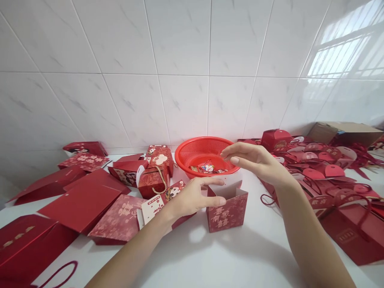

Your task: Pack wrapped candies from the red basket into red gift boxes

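Note:
An open-topped red box with light lettering stands upright on the white table, in front of a red plastic basket. My left hand is at the box's left side, its thumb and fingers apart near the upper rim; whether it touches the box is hard to tell. Raised over the basket's right edge, my right hand has its fingers stretched forward and nothing visible in it. A few wrapped sweets lie in the bottom of the basket.
Several red boxes and bags spread over the left side of the table. Many small red handled boxes cover the right side, with a cardboard box behind them. A tiled wall rises at the back.

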A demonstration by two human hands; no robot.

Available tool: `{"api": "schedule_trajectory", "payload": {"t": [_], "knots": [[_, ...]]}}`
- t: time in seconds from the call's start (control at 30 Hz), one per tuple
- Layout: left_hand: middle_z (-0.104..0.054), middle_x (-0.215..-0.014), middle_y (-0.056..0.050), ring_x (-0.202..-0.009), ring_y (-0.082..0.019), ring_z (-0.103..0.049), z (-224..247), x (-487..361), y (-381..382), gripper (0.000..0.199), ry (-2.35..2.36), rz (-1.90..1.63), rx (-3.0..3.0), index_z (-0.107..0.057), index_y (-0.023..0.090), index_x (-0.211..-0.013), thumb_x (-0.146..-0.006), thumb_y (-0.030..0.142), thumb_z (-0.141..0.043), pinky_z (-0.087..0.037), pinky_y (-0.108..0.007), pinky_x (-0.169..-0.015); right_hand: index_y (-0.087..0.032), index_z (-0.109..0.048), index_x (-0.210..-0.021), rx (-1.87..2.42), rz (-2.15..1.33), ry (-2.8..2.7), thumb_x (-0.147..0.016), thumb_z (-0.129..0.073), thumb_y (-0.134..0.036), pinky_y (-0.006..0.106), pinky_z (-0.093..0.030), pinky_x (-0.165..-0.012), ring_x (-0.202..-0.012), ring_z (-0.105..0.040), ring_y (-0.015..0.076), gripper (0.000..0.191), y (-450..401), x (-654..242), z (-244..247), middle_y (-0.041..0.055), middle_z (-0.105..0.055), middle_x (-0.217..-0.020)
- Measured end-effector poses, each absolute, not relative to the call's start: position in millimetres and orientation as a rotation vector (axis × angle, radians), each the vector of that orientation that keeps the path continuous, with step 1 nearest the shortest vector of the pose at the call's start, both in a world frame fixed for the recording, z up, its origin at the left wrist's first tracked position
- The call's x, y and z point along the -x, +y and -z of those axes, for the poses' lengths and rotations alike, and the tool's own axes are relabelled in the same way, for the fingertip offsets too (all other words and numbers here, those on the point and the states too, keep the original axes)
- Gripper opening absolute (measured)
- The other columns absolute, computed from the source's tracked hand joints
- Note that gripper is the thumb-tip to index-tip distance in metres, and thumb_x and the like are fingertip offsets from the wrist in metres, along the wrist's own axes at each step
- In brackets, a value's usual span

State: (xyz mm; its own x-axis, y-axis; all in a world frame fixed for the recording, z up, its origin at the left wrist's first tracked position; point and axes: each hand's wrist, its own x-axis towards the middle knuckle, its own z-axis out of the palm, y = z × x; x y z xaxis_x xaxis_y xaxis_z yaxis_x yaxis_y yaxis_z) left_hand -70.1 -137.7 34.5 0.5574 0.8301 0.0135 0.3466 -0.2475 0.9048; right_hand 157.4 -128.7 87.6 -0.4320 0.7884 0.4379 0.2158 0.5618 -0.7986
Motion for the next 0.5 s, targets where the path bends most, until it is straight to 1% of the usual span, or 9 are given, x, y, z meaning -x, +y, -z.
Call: {"api": "schedule_trajectory", "payload": {"t": [0.13, 0.2, 0.27, 0.3, 0.4, 0.5], "knots": [[-0.067, -0.135, -0.003, -0.133, -0.03, -0.055, -33.6, 69.6, -137.2, 0.043, 1.042, -0.702, -1.91, -0.072, 0.026, -0.123, -0.084, 0.043, -0.071, -0.043, -0.044, -0.114, -0.021, -0.065, -0.12, 0.847, -0.848, -2.092, -0.09, -0.068, -0.045, 0.041, -0.054, -0.098, -0.111, -0.066, 0.0232, 0.039, -129.0, -172.5, -89.7, 0.0091, -0.071, -0.117], [-0.068, -0.133, -0.003, -0.131, -0.03, -0.057, -33.2, 69.4, -136.8, 0.042, 1.069, -0.736, -1.971, -0.073, 0.025, -0.122, -0.084, 0.042, -0.071, -0.044, -0.043, -0.113, -0.022, -0.062, -0.128, 0.901, -0.816, -2.223, -0.089, -0.068, -0.046, 0.041, -0.054, -0.099, -0.113, -0.065, 0.0235, 0.046, -129.2, -178.3, -89.6, 0.0094, -0.069, -0.122], [-0.07, -0.129, -0.002, -0.127, -0.029, -0.061, -32.8, 69.1, -136.7, 0.04, 1.033, -0.773, -2.033, -0.074, 0.026, -0.119, -0.083, 0.043, -0.072, -0.047, -0.042, -0.11, -0.023, -0.061, -0.129, 0.949, -0.765, -2.336, -0.09, -0.067, -0.047, 0.041, -0.053, -0.098, -0.115, -0.064, 0.024, 0.047, -128.7, -181.7, -88.4, 0.0097, -0.068, -0.126], [-0.072, -0.126, -0.001, -0.123, -0.028, -0.063, -32.3, 69.1, -136.8, 0.037, 1.008, -0.812, -2.061, -0.076, 0.027, -0.117, -0.085, 0.044, -0.07, -0.049, -0.04, -0.107, -0.023, -0.061, -0.129, 0.961, -0.742, -2.37, -0.091, -0.065, -0.048, 0.041, -0.053, -0.098, -0.114, -0.065, 0.0241, 0.046, -127.9, -182.4, -87.5, 0.0095, -0.068, -0.126], [-0.077, -0.113, -0.001, -0.104, -0.024, -0.072, -28.5, 69.7, -136.7, 0.027, 0.997, -1.008, -2.141, -0.079, 0.027, -0.109, -0.091, 0.039, -0.063, -0.056, -0.036, -0.095, -0.023, -0.062, -0.128, 0.958, -0.701, -2.362, -0.094, -0.059, -0.049, 0.039, -0.055, -0.093, -0.108, -0.067, 0.0227, 0.043, -123.9, -181.0, -83.9, 0.0092, -0.069, -0.122], [-0.079, -0.093, -0.004, -0.079, -0.02, -0.071, -21.6, 72.2, -134.4, 0.024, 1.014, -1.213, -2.302, -0.08, 0.026, -0.106, -0.087, 0.033, -0.068, -0.058, -0.032, -0.076, -0.022, -0.063, -0.126, 0.986, -0.636, -2.309, -0.093, -0.059, -0.049, 0.038, -0.056, -0.088, -0.101, -0.068, 0.0222, 0.043, -120.4, -178.0, -81.6, 0.0098, -0.07, -0.119]]}}
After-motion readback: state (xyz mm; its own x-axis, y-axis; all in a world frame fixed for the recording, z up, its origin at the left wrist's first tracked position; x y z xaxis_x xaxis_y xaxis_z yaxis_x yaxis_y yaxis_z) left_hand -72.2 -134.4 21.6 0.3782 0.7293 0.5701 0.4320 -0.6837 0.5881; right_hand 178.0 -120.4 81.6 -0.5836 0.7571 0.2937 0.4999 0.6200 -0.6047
